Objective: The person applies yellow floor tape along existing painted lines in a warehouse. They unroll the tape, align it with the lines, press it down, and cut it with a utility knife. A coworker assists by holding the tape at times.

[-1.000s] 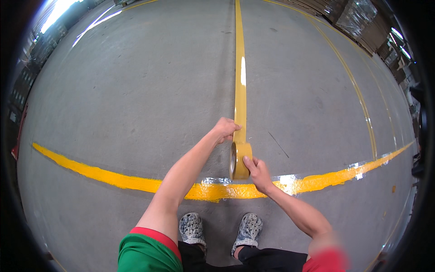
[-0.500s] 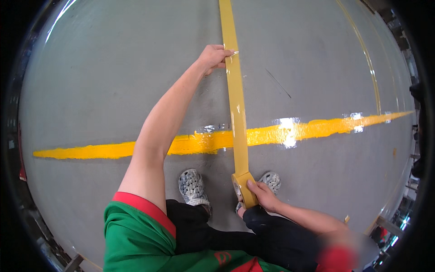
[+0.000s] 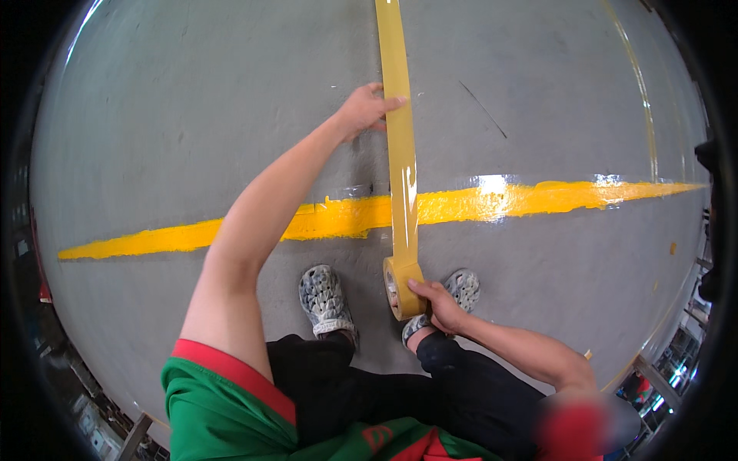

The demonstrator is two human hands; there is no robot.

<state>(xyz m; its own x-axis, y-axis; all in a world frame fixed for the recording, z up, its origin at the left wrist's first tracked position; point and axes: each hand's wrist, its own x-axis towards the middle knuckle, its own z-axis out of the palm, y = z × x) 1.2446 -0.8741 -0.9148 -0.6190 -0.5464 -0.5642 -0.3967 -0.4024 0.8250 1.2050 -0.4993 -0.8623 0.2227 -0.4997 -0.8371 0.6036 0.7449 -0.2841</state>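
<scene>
A long strip of yellowish-tan packing tape (image 3: 401,165) runs from the far edge of the view toward me. It ends in the tape roll (image 3: 407,292) between my knees and feet. My right hand (image 3: 447,309) grips the roll from its right side, thumb on the outer face and some fingers hidden. Farther out, my left hand (image 3: 360,112) is on the strip, its thumb laid across the top and its fingers at or behind the left edge. Beneath the strip, a glossy bright yellow painted stripe (image 3: 323,221) crosses the grey floor.
My left clog (image 3: 323,296) and right clog (image 3: 463,289) stand just behind the painted stripe. A thin dark line (image 3: 483,109) marks the floor right of the tape. Another yellow line (image 3: 642,96) curves at the far right.
The roll and my right hand have shifted slightly toward the painted stripe. My left hand sits a little nearer to that stripe along the tape, its fingers looser. The view has tilted slightly.
</scene>
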